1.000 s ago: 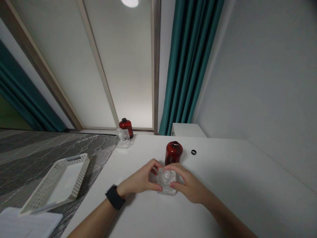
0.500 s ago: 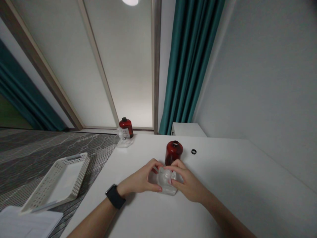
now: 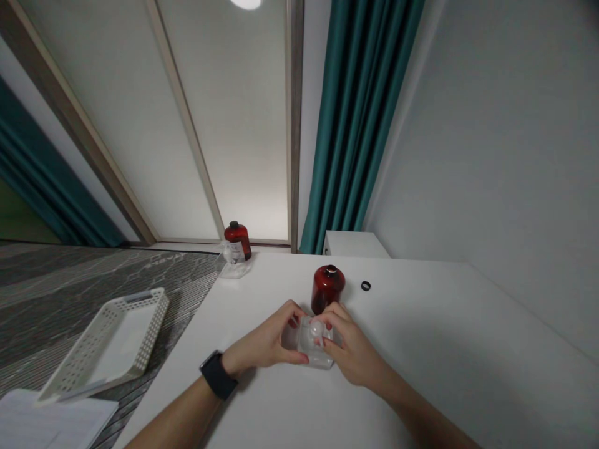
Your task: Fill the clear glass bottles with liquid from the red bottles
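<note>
— Two hands on one thing, is that right?

— Yes. The left hand (image 3: 266,342) and the right hand (image 3: 349,349) both close around a small clear container (image 3: 312,342) that rests on the white worktop (image 3: 421,349), about midway between its left and right edges and toward the near side. Fingers curl over its top from each side; the left wrist wears a dark watch (image 3: 218,375).

— What stands near it?

— An open red jar (image 3: 328,289) just behind the hands, and a small black ring (image 3: 365,286) to its right, apart from it. At the far left corner a second red jar (image 3: 237,241), capped in black, stands beside another clear piece (image 3: 231,260).

— And off the worktop?

— A white perforated tray (image 3: 110,346) lies on the floor to the left, with papers (image 3: 51,421) near it.
</note>
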Available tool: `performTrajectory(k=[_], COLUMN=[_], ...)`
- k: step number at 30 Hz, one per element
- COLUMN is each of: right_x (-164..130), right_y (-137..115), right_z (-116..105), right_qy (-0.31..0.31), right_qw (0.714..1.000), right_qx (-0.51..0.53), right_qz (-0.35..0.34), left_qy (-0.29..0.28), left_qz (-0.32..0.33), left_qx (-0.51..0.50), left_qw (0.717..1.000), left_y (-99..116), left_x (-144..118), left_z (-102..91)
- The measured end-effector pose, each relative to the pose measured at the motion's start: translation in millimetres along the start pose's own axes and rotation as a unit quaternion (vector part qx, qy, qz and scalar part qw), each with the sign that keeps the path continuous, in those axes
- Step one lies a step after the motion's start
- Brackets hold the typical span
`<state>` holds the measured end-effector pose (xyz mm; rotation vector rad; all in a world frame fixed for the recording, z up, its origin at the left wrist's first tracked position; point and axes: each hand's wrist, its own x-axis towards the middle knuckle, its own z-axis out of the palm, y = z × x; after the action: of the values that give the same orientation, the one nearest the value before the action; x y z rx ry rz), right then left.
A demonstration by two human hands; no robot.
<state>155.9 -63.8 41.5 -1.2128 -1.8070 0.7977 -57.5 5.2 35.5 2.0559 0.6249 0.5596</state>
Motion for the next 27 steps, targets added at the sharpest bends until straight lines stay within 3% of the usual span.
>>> performTrajectory(k=[9,12,15,21,27], right_x=[0,-1,2,9,16], right_y=[5,6,10,32,59], right_z=[1,0,-4,-14,-10], right_qy=[0.005,0.064,0.162,0.324,0.340], right_qw=[0.999,0.994,0.979,0.938,0.938], right_qx=[-0.018,-0.040,-0.069,-0.076,-0.056], right_qz=[-0.047,-0.080,-0.100,-0.100,-0.046], left_qy=[-0.005,-0.011,0.003,0.104,0.239], left_qz=[-0.027,-0.035,-0.038,-0.018,-0.018], left_qx=[0.022,0.027,0.041,0.083,0.084], left_qw=[0.999,0.999,0.998,0.991,0.967], left_y=[4,3,0,-23,-54], left_x=[1,-2,-4,-1,10], left_z=[-7.6,-18.4,-30.3,-43.0,-37.8])
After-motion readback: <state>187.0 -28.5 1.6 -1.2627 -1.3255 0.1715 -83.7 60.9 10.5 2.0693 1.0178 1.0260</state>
